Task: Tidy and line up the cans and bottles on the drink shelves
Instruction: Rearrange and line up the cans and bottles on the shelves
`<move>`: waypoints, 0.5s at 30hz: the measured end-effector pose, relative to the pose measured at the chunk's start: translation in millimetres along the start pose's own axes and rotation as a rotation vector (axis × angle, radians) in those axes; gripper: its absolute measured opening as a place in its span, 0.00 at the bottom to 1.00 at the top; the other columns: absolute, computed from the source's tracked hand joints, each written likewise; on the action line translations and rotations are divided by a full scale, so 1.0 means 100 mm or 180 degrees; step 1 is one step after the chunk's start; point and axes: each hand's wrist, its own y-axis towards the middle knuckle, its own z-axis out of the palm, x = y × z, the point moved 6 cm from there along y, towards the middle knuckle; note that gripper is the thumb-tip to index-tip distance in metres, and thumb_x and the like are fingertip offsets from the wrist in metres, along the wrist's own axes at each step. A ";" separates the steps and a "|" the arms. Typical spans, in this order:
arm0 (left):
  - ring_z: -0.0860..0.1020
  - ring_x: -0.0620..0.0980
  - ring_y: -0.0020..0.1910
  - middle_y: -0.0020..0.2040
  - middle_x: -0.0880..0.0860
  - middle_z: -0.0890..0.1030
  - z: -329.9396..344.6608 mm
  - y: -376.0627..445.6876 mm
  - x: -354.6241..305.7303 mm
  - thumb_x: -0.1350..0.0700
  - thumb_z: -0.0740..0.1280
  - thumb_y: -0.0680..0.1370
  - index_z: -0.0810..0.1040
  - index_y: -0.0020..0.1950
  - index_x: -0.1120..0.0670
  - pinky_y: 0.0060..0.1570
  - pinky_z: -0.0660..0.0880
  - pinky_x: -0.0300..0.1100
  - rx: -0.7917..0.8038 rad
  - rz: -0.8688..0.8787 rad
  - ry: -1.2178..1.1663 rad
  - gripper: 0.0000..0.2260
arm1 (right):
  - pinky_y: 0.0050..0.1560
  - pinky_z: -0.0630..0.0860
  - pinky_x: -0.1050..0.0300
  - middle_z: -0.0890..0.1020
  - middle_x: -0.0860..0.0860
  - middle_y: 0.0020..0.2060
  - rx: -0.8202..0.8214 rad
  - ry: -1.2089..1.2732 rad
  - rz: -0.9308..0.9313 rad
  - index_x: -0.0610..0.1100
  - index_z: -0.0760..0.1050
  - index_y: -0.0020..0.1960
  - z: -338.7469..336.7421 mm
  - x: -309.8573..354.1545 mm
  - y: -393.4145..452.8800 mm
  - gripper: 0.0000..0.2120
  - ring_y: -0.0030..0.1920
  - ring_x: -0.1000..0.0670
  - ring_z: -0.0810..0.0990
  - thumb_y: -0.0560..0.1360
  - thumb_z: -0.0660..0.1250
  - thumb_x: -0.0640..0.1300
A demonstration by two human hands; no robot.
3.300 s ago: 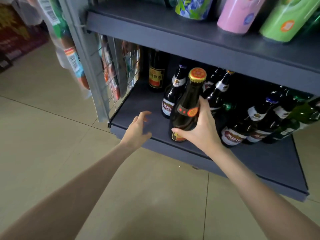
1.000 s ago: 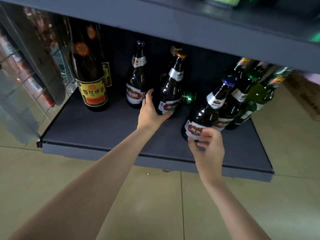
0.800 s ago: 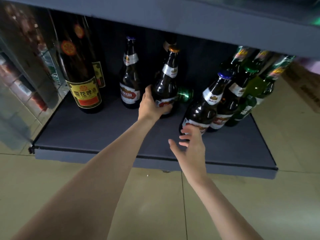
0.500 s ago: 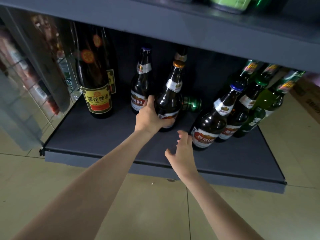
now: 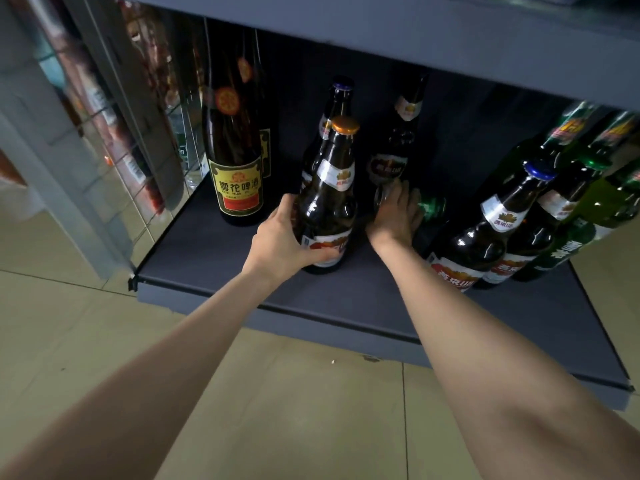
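Observation:
On the dark bottom shelf (image 5: 346, 299) stands a brown beer bottle with a gold cap (image 5: 330, 188). My left hand (image 5: 282, 242) grips its lower body from the left. Behind it is a blue-capped bottle (image 5: 341, 93), mostly hidden. My right hand (image 5: 396, 216) reaches deeper in, and its fingers curl round the base of a dark bottle (image 5: 393, 150) at the back. A green bottle (image 5: 431, 206) lies just right of that hand. A tall brown bottle with a yellow label (image 5: 237, 168) stands at the left.
At the right, a blue-capped brown bottle (image 5: 493, 233), another brown bottle (image 5: 543, 223) and green bottles (image 5: 592, 216) lean in a tight group. The upper shelf (image 5: 381, 39) overhangs. A wire mesh side panel (image 5: 138, 133) closes the left. Tiled floor (image 5: 294, 393) lies below.
My right hand has moved from in front of the shelf, open, to the base of the dark back bottle. My left hand still holds the gold-capped bottle, now slightly nearer the front.

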 end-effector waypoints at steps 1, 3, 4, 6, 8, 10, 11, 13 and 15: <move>0.78 0.48 0.53 0.54 0.48 0.78 0.01 0.00 0.02 0.48 0.80 0.60 0.67 0.58 0.48 0.55 0.76 0.49 0.0002 0.0007 -0.0033 0.32 | 0.74 0.45 0.45 0.54 0.43 0.75 -0.0129 -0.0173 -0.0050 0.40 0.48 0.76 -0.02 0.00 0.00 0.36 0.75 0.41 0.48 0.75 0.64 0.35; 0.78 0.47 0.53 0.54 0.47 0.78 0.01 0.01 0.03 0.48 0.80 0.60 0.66 0.57 0.46 0.55 0.76 0.49 0.0010 0.0018 -0.0079 0.31 | 0.73 0.50 0.42 0.62 0.38 0.69 -0.0652 -0.0518 -0.0350 0.40 0.54 0.74 -0.09 0.04 -0.12 0.29 0.70 0.37 0.58 0.76 0.61 0.34; 0.77 0.47 0.54 0.54 0.47 0.78 0.01 0.01 0.04 0.49 0.80 0.60 0.66 0.56 0.45 0.55 0.76 0.48 0.0021 0.0008 -0.0087 0.31 | 0.73 0.50 0.41 0.64 0.36 0.67 -0.0832 -0.0670 -0.0546 0.40 0.56 0.74 -0.11 0.06 -0.20 0.28 0.68 0.36 0.61 0.76 0.59 0.33; 0.77 0.47 0.54 0.55 0.47 0.78 0.01 0.01 0.05 0.49 0.80 0.60 0.66 0.57 0.45 0.55 0.76 0.48 0.0040 -0.0008 -0.0118 0.32 | 0.73 0.45 0.39 0.59 0.36 0.70 -0.0651 -0.1154 -0.0788 0.42 0.52 0.76 -0.11 0.07 -0.28 0.32 0.71 0.34 0.56 0.75 0.59 0.32; 0.78 0.47 0.54 0.55 0.47 0.78 0.02 0.02 0.06 0.49 0.80 0.60 0.66 0.57 0.45 0.55 0.76 0.49 0.0044 -0.0015 -0.0147 0.32 | 0.73 0.42 0.39 0.52 0.41 0.74 -0.0185 -0.1649 -0.0662 0.45 0.48 0.76 -0.08 -0.01 -0.22 0.35 0.74 0.35 0.48 0.75 0.61 0.34; 0.78 0.47 0.54 0.55 0.47 0.79 0.03 0.00 0.07 0.50 0.80 0.60 0.66 0.56 0.45 0.56 0.76 0.48 0.0033 -0.0043 -0.0160 0.31 | 0.73 0.46 0.39 0.54 0.43 0.73 0.0032 -0.1701 -0.0600 0.45 0.53 0.75 -0.09 -0.04 -0.17 0.31 0.73 0.35 0.49 0.76 0.62 0.35; 0.78 0.47 0.54 0.54 0.47 0.79 0.03 -0.01 0.07 0.51 0.80 0.61 0.66 0.56 0.46 0.56 0.76 0.47 0.0020 -0.0064 -0.0169 0.31 | 0.73 0.49 0.39 0.56 0.44 0.72 0.0050 -0.1667 -0.0635 0.45 0.55 0.74 -0.10 -0.03 -0.16 0.29 0.73 0.35 0.51 0.76 0.62 0.36; 0.78 0.47 0.54 0.54 0.47 0.79 0.03 -0.01 0.05 0.52 0.80 0.61 0.67 0.57 0.47 0.56 0.75 0.45 0.0013 -0.0093 -0.0204 0.31 | 0.71 0.54 0.38 0.56 0.44 0.71 0.0135 -0.1669 -0.0717 0.46 0.59 0.72 -0.11 0.01 -0.19 0.27 0.72 0.35 0.52 0.76 0.63 0.37; 0.78 0.47 0.54 0.54 0.47 0.78 0.03 -0.02 0.03 0.53 0.80 0.61 0.66 0.57 0.48 0.55 0.75 0.44 0.0035 -0.0104 -0.0240 0.31 | 0.69 0.57 0.37 0.56 0.44 0.71 0.0146 -0.1689 -0.0782 0.45 0.63 0.71 -0.10 0.04 -0.27 0.24 0.70 0.34 0.54 0.76 0.63 0.37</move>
